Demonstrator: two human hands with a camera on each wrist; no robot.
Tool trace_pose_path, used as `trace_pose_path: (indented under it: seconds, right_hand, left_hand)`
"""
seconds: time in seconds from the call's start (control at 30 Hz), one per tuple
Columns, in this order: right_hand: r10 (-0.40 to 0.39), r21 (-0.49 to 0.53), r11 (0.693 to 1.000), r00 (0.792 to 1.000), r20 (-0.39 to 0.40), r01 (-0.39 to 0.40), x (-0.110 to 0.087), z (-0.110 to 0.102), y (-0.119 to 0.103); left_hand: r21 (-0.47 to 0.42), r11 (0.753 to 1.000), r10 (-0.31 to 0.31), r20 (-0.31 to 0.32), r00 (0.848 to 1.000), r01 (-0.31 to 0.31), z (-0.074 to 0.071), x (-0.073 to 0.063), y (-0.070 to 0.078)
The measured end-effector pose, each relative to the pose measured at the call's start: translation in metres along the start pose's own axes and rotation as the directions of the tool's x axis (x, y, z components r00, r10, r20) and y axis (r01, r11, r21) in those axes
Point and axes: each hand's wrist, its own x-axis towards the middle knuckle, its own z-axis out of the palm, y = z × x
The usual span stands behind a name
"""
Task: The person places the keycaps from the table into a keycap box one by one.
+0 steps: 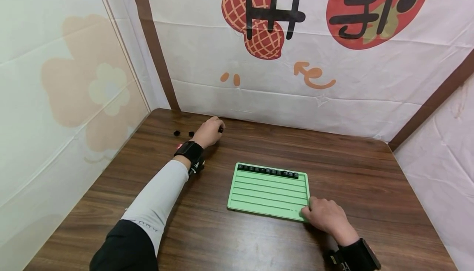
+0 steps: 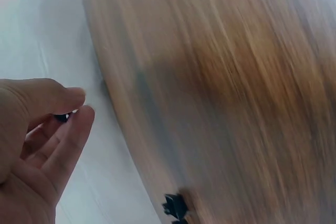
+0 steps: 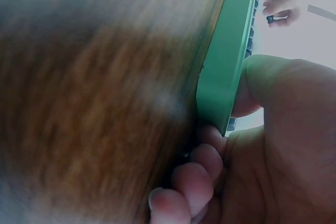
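A green ruled tray (image 1: 268,193) lies flat on the brown wooden table (image 1: 352,160), with a row of small black keycaps (image 1: 268,170) along its far edge. My right hand (image 1: 326,217) holds the tray's near right corner; in the right wrist view the thumb lies on top of the green tray (image 3: 227,66) and the curled fingers (image 3: 202,169) sit against its edge. My left hand (image 1: 210,132) is at the far left of the table and pinches a small black keycap (image 1: 220,130) between thumb and fingertip. That pinched keycap (image 2: 62,117) shows in the left wrist view.
Two loose black keycaps (image 1: 177,133) (image 1: 191,133) lie on the table left of my left hand; one loose keycap (image 2: 174,205) shows in the left wrist view. White printed fabric walls (image 1: 281,90) close in the table at the back and on both sides.
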Motion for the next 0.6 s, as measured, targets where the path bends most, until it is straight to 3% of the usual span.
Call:
trace_pose_path:
  seconds: [0.2, 0.6]
  right_hand:
    - [-0.003, -0.005, 1.0, 1.0, 0.009, 0.003, 0.0, -0.001, 0.0]
    - [0.003, -0.009, 1.0, 1.0, 0.027, -0.003, 0.0, -0.002, -0.002]
  left_hand:
    - [-0.025, 0.997, 0.078, -0.004, 0.997, -0.078, 0.0, -0.002, 0.011]
    - [-0.087, 0.984, 0.157, 0.05, 0.986, -0.153, -0.005, -0.013, 0.038]
